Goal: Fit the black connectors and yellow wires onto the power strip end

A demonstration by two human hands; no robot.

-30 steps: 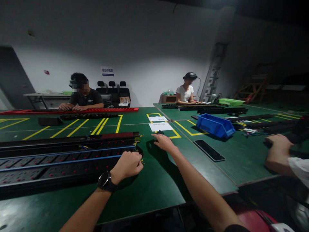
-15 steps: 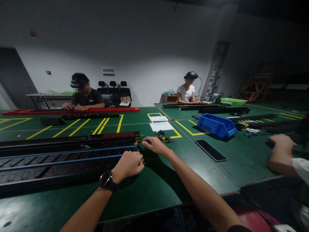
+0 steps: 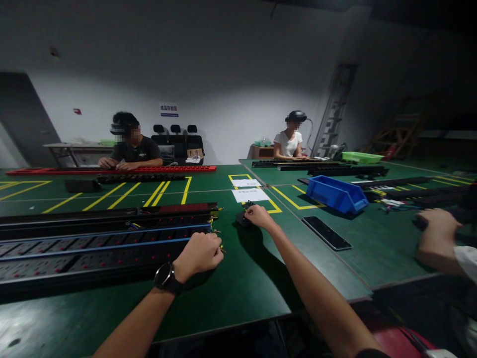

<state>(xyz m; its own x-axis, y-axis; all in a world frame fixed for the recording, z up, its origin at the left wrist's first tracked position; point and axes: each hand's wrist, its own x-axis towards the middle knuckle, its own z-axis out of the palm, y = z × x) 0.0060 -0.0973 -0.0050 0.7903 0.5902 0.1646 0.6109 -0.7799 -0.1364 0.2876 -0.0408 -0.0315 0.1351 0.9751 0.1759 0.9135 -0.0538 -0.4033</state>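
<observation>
My left hand (image 3: 199, 252), with a black watch on the wrist, is closed at the right end of the black strips (image 3: 122, 251) with blue edges. Short yellow wire ends (image 3: 222, 248) stick out beside its fingertips; what its fingers pinch is hidden. Farther right, my right hand (image 3: 258, 217) has its fingers closed on a small black part (image 3: 244, 219) lying near the white paper labels (image 3: 250, 194). More black strips (image 3: 179, 211) with red dots lie behind the blue-edged ones.
A phone (image 3: 326, 232) and a blue bin (image 3: 335, 193) are on the green table (image 3: 261, 283) to the right. Another person's hand (image 3: 439, 221) rests at the far right. Two people sit across the table, one behind a long red strip (image 3: 179, 169).
My right hand has moved right and away from the strip ends, and its fingers have closed on the small black part. My left hand has stayed nearly in place.
</observation>
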